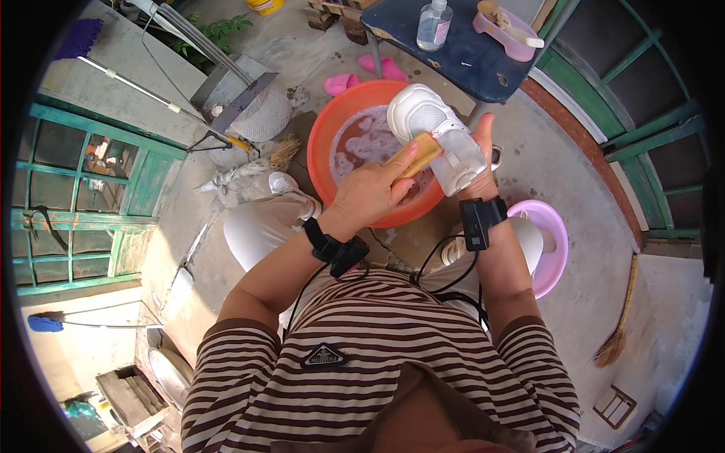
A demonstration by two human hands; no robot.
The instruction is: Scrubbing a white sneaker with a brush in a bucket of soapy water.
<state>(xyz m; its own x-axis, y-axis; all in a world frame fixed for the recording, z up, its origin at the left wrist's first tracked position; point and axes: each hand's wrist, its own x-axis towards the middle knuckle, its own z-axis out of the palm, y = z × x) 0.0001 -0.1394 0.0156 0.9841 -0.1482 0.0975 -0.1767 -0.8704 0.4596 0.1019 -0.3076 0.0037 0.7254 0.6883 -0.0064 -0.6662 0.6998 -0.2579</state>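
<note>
My left hand (371, 189) grips a yellowish wooden brush block (419, 156), with its index finger extended along the top. The block lies against the side of a white mesh sneaker (427, 116); its bristles cannot be made out. My right hand (485, 141) holds the sneaker from beneath near the heel, palm up, the thumb sticking out and the other fingers hidden. The shoe's toe points up and left. Below both hands stands an orange plastic basin (318, 170) of foamy water (368, 139). Black devices are strapped on both wrists.
A purple basin (558, 255) stands right of my knee. Ahead, a dark blue table (464, 71) bears a clear bottle (434, 28) and a pink tray (510, 37). Pink slippers (341, 84) lie behind the orange basin. A straw broom (612, 345) is at right, a metal dustpan (238, 102) at left.
</note>
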